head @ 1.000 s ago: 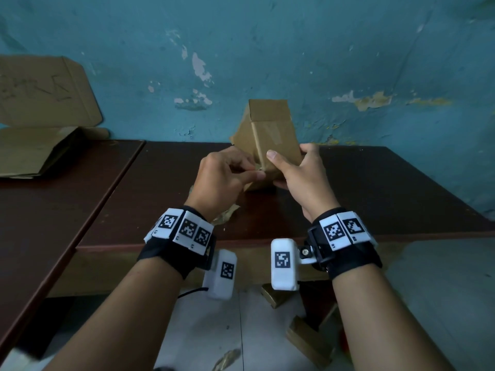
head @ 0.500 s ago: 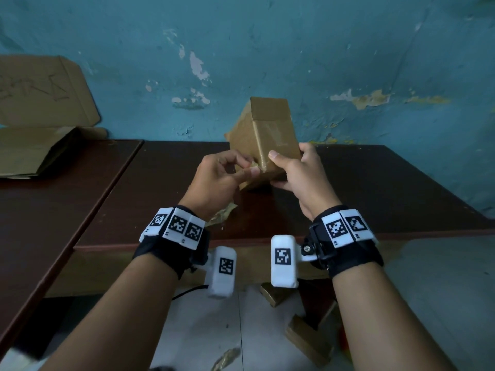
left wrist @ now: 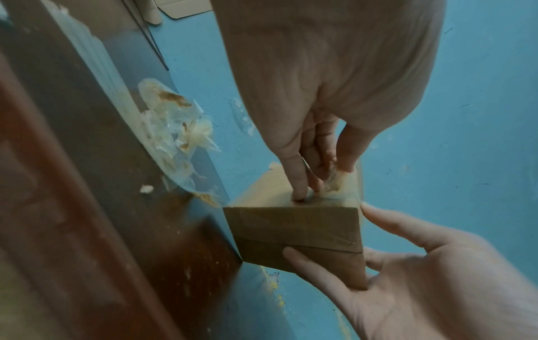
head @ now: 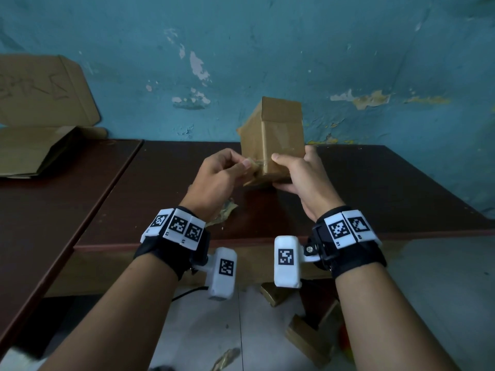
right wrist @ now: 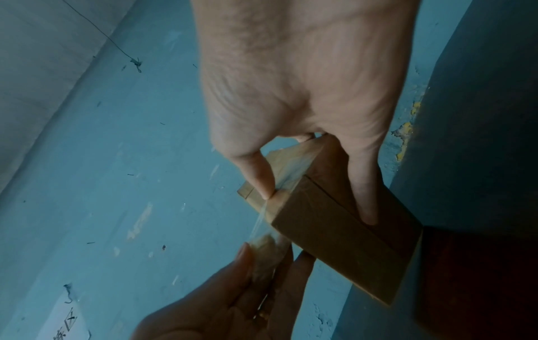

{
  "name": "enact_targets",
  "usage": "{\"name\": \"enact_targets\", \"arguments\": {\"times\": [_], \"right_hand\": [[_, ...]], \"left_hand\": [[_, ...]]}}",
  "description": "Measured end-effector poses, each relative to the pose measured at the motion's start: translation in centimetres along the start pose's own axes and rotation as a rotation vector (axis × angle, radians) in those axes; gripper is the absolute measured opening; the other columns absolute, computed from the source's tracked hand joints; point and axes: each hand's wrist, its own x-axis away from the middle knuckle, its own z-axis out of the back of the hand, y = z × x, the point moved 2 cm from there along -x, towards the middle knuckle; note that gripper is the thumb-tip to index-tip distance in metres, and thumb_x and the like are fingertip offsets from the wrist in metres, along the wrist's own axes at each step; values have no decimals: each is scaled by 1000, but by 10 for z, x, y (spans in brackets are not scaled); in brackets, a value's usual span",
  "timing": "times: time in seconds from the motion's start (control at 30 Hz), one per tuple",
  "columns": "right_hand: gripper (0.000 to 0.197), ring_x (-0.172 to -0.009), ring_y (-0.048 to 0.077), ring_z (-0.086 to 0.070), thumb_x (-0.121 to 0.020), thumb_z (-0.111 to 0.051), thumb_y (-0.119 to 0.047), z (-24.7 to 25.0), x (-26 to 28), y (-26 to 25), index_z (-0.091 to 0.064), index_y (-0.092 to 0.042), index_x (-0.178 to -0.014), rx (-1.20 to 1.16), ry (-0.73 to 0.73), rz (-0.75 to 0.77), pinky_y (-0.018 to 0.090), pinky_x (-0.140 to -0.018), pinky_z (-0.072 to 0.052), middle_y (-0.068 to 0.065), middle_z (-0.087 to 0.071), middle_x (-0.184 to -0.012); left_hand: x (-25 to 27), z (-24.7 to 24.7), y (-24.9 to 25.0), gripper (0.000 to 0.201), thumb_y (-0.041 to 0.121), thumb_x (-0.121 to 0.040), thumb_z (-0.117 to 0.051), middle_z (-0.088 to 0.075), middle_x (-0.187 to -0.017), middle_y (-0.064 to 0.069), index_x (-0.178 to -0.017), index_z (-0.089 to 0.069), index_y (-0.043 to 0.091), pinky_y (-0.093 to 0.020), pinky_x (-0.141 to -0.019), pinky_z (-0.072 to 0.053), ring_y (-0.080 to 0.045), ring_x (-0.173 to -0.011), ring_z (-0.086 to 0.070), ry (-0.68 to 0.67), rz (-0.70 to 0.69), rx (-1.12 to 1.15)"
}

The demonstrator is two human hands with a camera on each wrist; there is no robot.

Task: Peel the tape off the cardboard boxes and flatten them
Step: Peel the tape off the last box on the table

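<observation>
Small cardboard box [head: 276,145] held upright above the dark desk [head: 375,188], near the desk's front half, a little off its surface as far as the head view shows. Right hand [head: 302,175] wraps the box from its right side: thumb pressed on the near face, fingers under and behind, so the grip is clamped on the box; judged purpose is to brace it against the pull. Left hand [head: 219,175] sits just left of the box, thumb and fingers pinched together on a crumpled end of clear tape [right wrist: 266,239]; the strip runs taut from that pinch up to the box edge by the right thumb, so peeling looks under way, not finished. More clear tape remains along the box faces, and the closed seam on the underside is visible in the left wrist view. A wad of peeled tape [left wrist: 174,133] lies on the desk in front of the box, near the left wrist. Flattened cardboard [head: 40,116] leans against the blue wall [head: 348,49] well to the left of the box, on the neighbouring desk; it bears hand-drawn marks, not legible. No brand or print readable on the box.
</observation>
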Motion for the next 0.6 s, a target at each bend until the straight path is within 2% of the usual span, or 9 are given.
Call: {"name": "enact_targets", "arguments": {"times": [0.07,0.13,0.2,0.27,0.37,0.43,0.5,0.53,0.6], "right_hand": [[70,-116,19,-71,-81,-86,-35,0,1,0,-46,-20,-138,39,-35,16,49,-99,-63,2,-67,-130],[95,-119,17,-69,-60,-95,-51,-1,1,0,-47,-25,-137,159,-30,48,47,-101,-61,-2,-67,-131],[108,-121,18,-67,-47,-98,-57,-1,-2,2,-45,-28,-136,285,-2,86,47,-103,-60,-3,-65,-132],[103,-117,19,-68,-45,-96,-55,-1,-3,2,-47,-26,-132,340,17,115,46,-100,-61,-1,-65,-128],[96,-116,21,-65,-52,-92,-52,1,0,0,-49,-22,-133,422,37,145,45,-99,-60,0,-64,-126],[93,-116,22,-64,-56,-91,-50,2,1,-1,-48,-20,-133,435,48,152,44,-99,-59,1,-64,-125],[88,-112,21,-67,-59,-93,-46,4,-2,1,-49,-20,-131,387,75,127,44,-97,-61,1,-66,-122],[86,-110,19,-69,-59,-93,-44,4,-3,2,-50,-21,-129,344,87,104,45,-95,-63,-1,-68,-120],[86,-108,17,-72,-56,-94,-45,4,-6,5,-51,-23,-128,278,99,75,46,-93,-65,-3,-71,-118]], "left_hand": [[-1,0,-2,14,7,-107,-59,-75,-96,-13,-94,-61,5,-30,-84,-60,-20,-90,-74,24,14,13],[-1,-1,-3,12,7,-109,-56,-72,-101,-20,-98,-59,2,-31,-86,-61,-24,-94,-75,19,17,38],[1,-4,-2,12,7,-110,-52,-71,-106,-24,-100,-56,2,-28,-83,-62,-23,-95,-76,5,11,59],[2,-7,-2,12,7,-111,-50,-72,-113,-27,-99,-54,4,-27,-82,-62,-22,-95,-77,1,18,99],[2,-8,-2,14,9,-112,-49,-70,-120,-31,-98,-52,6,-30,-82,-63,-30,-104,-75,2,40,130],[2,-8,1,16,9,-113,-46,-73,-107,-25,-97,-50,7,-35,-83,-64,-32,-101,-74,26,43,171],[2,-7,7,20,8,-113,-41,-68,-84,-14,-95,-48,8,-49,-87,-65,-29,-89,-72,78,27,302],[2,-7,11,20,8,-113,-39,-64,-79,-12,-94,-46,9,-57,-89,-64,-29,-87,-70,96,17,364],[1,-5,17,19,6,-112,-42,-60,-86,-16,-94,-46,10,-64,-92,-60,-34,-97,-68,103,0,376]]}}
